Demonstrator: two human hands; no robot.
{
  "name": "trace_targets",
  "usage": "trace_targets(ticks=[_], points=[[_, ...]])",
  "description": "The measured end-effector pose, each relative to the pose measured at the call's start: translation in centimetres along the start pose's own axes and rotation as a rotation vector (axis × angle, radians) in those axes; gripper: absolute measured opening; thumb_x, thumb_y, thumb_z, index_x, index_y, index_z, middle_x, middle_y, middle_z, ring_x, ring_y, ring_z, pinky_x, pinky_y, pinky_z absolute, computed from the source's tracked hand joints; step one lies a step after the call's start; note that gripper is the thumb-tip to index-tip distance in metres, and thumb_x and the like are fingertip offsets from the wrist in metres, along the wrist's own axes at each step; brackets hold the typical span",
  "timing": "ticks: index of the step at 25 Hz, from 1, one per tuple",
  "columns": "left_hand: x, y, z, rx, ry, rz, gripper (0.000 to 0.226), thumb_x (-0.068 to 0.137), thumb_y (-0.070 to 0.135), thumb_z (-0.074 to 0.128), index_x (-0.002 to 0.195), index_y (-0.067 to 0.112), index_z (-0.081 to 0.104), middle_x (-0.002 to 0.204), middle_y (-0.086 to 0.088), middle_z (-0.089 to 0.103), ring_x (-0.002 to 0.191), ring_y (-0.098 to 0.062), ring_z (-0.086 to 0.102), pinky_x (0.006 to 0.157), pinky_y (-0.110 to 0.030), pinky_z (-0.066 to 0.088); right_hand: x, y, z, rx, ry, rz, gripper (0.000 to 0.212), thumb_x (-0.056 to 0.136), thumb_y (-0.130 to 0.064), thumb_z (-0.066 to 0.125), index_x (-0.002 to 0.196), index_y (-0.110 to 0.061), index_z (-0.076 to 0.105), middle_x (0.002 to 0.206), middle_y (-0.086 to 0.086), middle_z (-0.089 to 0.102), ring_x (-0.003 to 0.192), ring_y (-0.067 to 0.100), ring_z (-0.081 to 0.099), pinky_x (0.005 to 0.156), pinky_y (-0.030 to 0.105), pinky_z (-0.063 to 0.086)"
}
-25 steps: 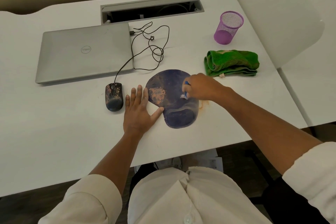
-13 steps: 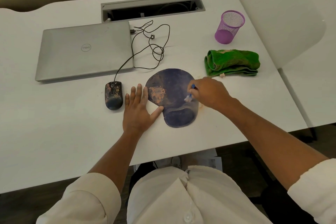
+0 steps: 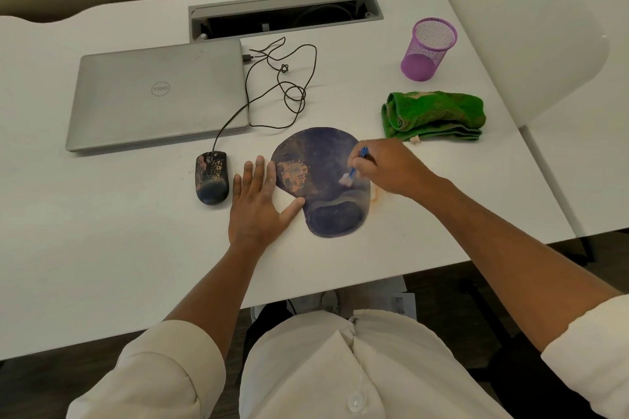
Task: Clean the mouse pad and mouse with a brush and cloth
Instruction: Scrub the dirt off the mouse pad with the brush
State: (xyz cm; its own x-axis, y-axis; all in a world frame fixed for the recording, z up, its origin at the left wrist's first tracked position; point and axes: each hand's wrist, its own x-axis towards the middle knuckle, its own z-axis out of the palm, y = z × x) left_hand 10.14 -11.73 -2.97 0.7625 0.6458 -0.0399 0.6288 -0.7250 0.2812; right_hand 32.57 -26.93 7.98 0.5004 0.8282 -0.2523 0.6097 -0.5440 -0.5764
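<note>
— Gripping a small blue-handled brush [image 3: 354, 171], the right hand [image 3: 391, 168] has its fingers curled round the handle, with the white bristles down on the dark blue mouse pad [image 3: 323, 180]. Do you see the forearm?

— Yes, it reaches in from five o'clock across the white desk [image 3: 102, 248], wrist low, with the white sleeve [image 3: 592, 350] rolled back near the elbow. And the left hand [image 3: 258, 204]?

— Flat on the desk, palm down, fingers straight and close together pointing to twelve o'clock, thumb spread toward the pad's left edge. It holds nothing. Whether the thumb tip touches the pad I cannot tell.

— Where is the pad?

— At the desk's middle, with an orange-brown stain on its left part and a raised wrist rest at six o'clock. The brush head sits on the pad's right side.

— The mouse [image 3: 211, 177]?

— At nine o'clock from the pad, just beside the left hand's little finger, speckled with orange marks, its cable [image 3: 289, 85] looping up to the closed grey Dell laptop [image 3: 156, 95].

— And the cloth?

— The green cloth [image 3: 435, 114] lies folded at two o'clock from the pad, with a purple mesh pen cup [image 3: 427, 49] beyond it.
</note>
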Motion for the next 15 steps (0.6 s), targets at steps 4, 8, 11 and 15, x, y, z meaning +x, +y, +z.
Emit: trace_targets(ticks=[4, 8, 11, 15], points=[[0.1, 0.1, -0.1, -0.005, 0.0, 0.002, 0.098, 0.091, 0.079, 0.036, 0.164, 0.018, 0.011, 0.172, -0.004, 0.002, 0.158, -0.023, -0.006, 0.128, -0.043, -0.001, 0.5, 1.2, 0.0, -0.166, -0.008, 0.044, 0.015, 0.092, -0.023, 0.052, 0.089, -0.022, 0.067, 0.081, 0.004, 0.068, 0.076, 0.026, 0.063, 0.068, 0.039, 0.05], [0.0, 0.1, -0.1, 0.001, -0.012, 0.001, 0.098, 0.091, 0.08, 0.033, 0.164, 0.019, 0.009, 0.172, -0.004, 0.001, 0.158, -0.023, -0.007, 0.128, -0.042, -0.002, 2.7, 1.1, -1.2, -0.043, 0.169, 0.005, 0.02, 0.095, -0.023, 0.052, 0.096, -0.015, 0.07, 0.081, 0.005, 0.07, 0.073, 0.022, 0.062, 0.065, 0.035, 0.048], [0.0, 0.1, -0.1, -0.009, -0.005, 0.0, 0.098, 0.091, 0.08, 0.035, 0.164, 0.019, 0.01, 0.172, -0.004, 0.002, 0.158, -0.023, -0.006, 0.128, -0.043, -0.001, 4.0, 0.6, -0.9, -0.051, 0.048, 0.066, 0.023, 0.093, -0.018, 0.049, 0.094, -0.008, 0.069, 0.083, 0.011, 0.072, 0.077, 0.028, 0.065, 0.069, 0.041, 0.053], [0.0, 0.0, 0.1, -0.008, -0.001, 0.002, 0.098, 0.092, 0.079, 0.038, 0.164, 0.019, 0.011, 0.172, -0.004, 0.003, 0.158, -0.023, -0.006, 0.128, -0.044, 0.0, 4.8, 0.3, -1.3, -0.159, -0.109, 0.137, 0.026, 0.088, -0.016, 0.047, 0.089, -0.002, 0.069, 0.08, 0.015, 0.074, 0.071, 0.029, 0.064, 0.066, 0.039, 0.052]])
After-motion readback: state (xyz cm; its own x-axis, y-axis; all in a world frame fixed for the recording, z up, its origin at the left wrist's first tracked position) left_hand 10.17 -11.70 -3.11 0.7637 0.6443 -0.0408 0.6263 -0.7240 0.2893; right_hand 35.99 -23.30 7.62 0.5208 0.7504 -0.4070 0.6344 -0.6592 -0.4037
